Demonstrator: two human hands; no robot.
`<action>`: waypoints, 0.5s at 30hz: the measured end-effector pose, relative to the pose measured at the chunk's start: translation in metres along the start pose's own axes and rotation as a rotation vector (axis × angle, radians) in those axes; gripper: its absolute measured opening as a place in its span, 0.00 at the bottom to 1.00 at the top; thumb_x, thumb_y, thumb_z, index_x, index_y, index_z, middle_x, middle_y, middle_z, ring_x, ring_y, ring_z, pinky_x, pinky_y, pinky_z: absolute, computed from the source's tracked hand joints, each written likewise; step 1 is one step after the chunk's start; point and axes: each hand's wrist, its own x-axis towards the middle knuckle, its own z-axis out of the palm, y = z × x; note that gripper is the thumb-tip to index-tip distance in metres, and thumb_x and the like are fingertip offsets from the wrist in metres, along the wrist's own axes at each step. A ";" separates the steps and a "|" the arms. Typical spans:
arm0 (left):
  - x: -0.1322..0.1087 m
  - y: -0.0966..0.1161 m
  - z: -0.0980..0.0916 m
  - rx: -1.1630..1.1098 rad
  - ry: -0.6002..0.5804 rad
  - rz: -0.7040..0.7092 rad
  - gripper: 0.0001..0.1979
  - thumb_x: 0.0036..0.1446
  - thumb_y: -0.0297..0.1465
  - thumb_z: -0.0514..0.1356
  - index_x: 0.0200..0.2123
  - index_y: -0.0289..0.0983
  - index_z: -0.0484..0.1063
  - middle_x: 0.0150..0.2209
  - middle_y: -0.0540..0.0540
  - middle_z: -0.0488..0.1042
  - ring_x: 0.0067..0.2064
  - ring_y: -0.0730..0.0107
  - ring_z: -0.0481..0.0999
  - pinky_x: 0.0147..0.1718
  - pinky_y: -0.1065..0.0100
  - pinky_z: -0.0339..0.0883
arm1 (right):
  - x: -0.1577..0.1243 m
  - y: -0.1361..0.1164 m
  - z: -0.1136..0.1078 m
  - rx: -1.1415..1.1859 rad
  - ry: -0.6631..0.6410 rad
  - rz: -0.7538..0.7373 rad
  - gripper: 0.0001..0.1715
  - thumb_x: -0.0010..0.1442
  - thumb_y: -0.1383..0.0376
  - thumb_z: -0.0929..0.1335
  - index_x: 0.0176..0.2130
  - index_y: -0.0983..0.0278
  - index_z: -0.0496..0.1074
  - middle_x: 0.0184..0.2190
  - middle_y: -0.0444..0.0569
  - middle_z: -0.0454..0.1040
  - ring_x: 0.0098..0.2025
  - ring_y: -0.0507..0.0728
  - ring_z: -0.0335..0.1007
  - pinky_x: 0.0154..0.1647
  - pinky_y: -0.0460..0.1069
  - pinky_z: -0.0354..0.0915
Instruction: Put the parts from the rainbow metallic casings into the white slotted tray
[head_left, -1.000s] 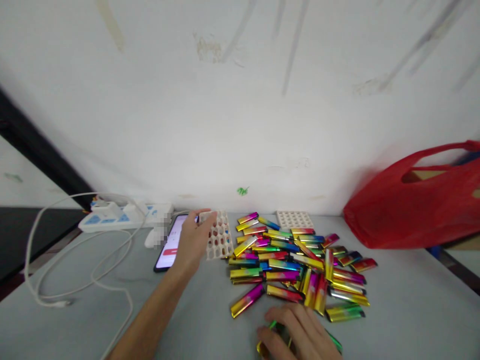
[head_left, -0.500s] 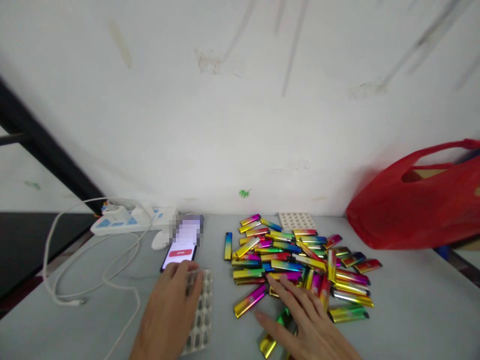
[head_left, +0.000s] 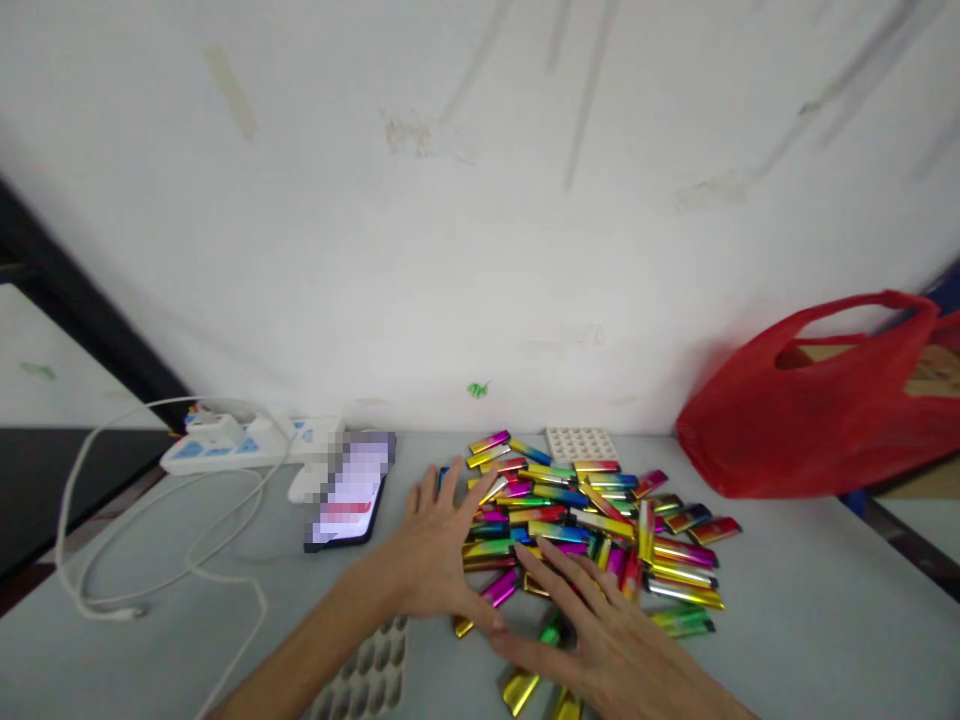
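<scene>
A loose pile of shiny, multicoloured lighters (head_left: 551, 514) lies on the grey table. My left hand (head_left: 442, 545) is over the pile's left edge, its fingers spread and nothing gripped. Lower down, my right hand (head_left: 592, 620) rests at the front of the pile with fingers stretched out, touching or just above several lighters. The two thumbs nearly meet. Partly covered by my left forearm is a pale tray with oval pockets (head_left: 375, 670). A gold lighter (head_left: 521, 690) lies by my right thumb.
A phone (head_left: 352, 490) with a lit screen lies at the left, by a white power strip (head_left: 255, 445) and a looping white cable (head_left: 259, 600). A second pocketed tray (head_left: 579, 443) is near the wall. On the right stands a red bag (head_left: 780, 420).
My left hand has left the pocketed tray and moved right to the pile, its fingers spreading. My right hand stays over the lighters. The view has shifted slightly.
</scene>
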 end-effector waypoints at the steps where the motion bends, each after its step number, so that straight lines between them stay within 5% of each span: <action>1: 0.004 -0.002 0.000 0.010 -0.009 0.003 0.83 0.31 0.53 0.83 0.83 0.47 0.39 0.83 0.28 0.35 0.80 0.11 0.30 0.75 0.25 0.40 | 0.002 0.000 0.000 0.040 -0.012 0.009 0.54 0.70 0.57 0.77 0.80 0.37 0.49 0.82 0.58 0.51 0.75 0.77 0.63 0.65 0.67 0.70; 5: 0.006 -0.007 0.008 -0.029 0.049 0.082 0.79 0.35 0.49 0.82 0.83 0.44 0.42 0.82 0.27 0.40 0.81 0.17 0.37 0.76 0.31 0.48 | 0.008 0.000 0.000 0.143 -0.011 0.026 0.42 0.71 0.54 0.75 0.76 0.39 0.60 0.82 0.55 0.53 0.77 0.75 0.57 0.70 0.69 0.65; 9: -0.003 -0.008 0.021 -0.083 0.210 0.181 0.59 0.50 0.45 0.78 0.79 0.44 0.54 0.75 0.32 0.58 0.76 0.34 0.57 0.73 0.38 0.56 | 0.012 -0.001 -0.005 0.227 -0.005 0.083 0.41 0.68 0.40 0.73 0.72 0.50 0.67 0.73 0.62 0.66 0.72 0.75 0.64 0.68 0.70 0.66; 15: -0.013 -0.001 0.034 -0.036 0.279 0.141 0.47 0.58 0.45 0.72 0.76 0.42 0.60 0.67 0.32 0.65 0.67 0.34 0.63 0.66 0.36 0.61 | 0.028 -0.002 -0.008 0.403 -0.031 0.214 0.30 0.70 0.38 0.70 0.63 0.49 0.72 0.65 0.53 0.69 0.64 0.70 0.67 0.65 0.67 0.67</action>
